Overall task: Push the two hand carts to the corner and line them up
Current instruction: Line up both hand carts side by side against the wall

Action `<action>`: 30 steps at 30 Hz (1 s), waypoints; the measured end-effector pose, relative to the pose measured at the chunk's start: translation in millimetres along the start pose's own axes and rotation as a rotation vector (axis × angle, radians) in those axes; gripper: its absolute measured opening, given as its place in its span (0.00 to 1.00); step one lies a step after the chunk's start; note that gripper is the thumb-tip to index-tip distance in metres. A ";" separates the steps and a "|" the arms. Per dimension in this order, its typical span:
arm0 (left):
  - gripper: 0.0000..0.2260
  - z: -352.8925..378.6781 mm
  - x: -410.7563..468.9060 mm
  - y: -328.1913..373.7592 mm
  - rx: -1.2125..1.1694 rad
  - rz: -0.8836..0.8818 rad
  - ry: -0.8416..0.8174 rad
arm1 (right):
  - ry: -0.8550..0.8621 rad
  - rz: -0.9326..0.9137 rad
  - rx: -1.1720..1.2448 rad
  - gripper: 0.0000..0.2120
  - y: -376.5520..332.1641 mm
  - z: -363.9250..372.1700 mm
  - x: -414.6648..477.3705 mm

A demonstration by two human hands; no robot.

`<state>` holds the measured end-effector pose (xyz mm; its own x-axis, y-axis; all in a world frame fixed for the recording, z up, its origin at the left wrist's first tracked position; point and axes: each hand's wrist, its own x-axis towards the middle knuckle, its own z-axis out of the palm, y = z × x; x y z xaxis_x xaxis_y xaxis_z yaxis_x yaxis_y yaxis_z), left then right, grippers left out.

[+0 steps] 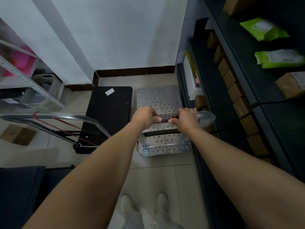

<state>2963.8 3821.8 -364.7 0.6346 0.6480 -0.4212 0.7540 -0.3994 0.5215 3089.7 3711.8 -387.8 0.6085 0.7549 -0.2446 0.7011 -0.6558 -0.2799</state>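
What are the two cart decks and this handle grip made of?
Silver cart deck: likely bare metal, dull grey sheen, rows of punched holes. Black cart deck: matte black, plastic or coated, unclear. Handle grip: probably foam or rubber, black with red rings.

Silver perforated metal hand cart (158,98) beside black flat hand cart (109,104).
The left hand (145,117) and right hand (186,119) curl round the silver cart's black foam handle with red rings (165,117). Both carts stand on the beige tiled floor (165,176) near its far edge, the silver one along the dark shelving rack (241,66).
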 end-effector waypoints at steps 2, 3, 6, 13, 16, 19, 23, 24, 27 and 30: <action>0.13 1.7 3.4 5.8 -0.008 -0.002 0.010 | -0.005 0.009 -0.009 0.26 3.3 -6.6 5.0; 0.12 2.3 5.1 8.8 -0.012 -0.006 0.014 | -0.009 0.010 -0.015 0.26 5.4 -9.1 7.9; 0.12 3.9 11.2 16.0 -0.011 -0.005 0.016 | -0.018 0.006 -0.022 0.27 11.5 -13.6 16.1; 0.12 1.1 24.7 25.7 -0.004 -0.013 0.012 | -0.070 -0.069 0.037 0.19 25.0 -22.0 29.3; 0.13 -1.9 33.6 28.9 0.002 -0.018 0.007 | -0.098 -0.116 0.099 0.12 32.8 -29.9 38.3; 0.13 -5.4 44.0 32.9 -0.009 -0.017 0.000 | -0.078 -0.094 0.078 0.10 30.2 -33.9 49.1; 0.12 -14.3 63.4 35.0 -0.025 -0.034 0.016 | -0.057 -0.061 0.007 0.09 19.6 -37.0 71.2; 0.12 -16.2 67.7 35.1 -0.024 -0.039 0.012 | -0.064 -0.054 0.006 0.09 18.1 -39.0 75.3; 0.11 -23.1 82.9 34.1 -0.034 -0.051 0.011 | -0.079 -0.060 0.005 0.10 14.1 -43.8 91.0; 0.11 -31.6 99.0 32.9 -0.064 -0.067 0.009 | -0.093 -0.065 -0.003 0.09 7.5 -46.8 109.0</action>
<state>3046.1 3893.3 -365.8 0.5815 0.6777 -0.4502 0.7820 -0.3129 0.5390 3178.7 3789.2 -373.1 0.5248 0.7925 -0.3107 0.7393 -0.6052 -0.2951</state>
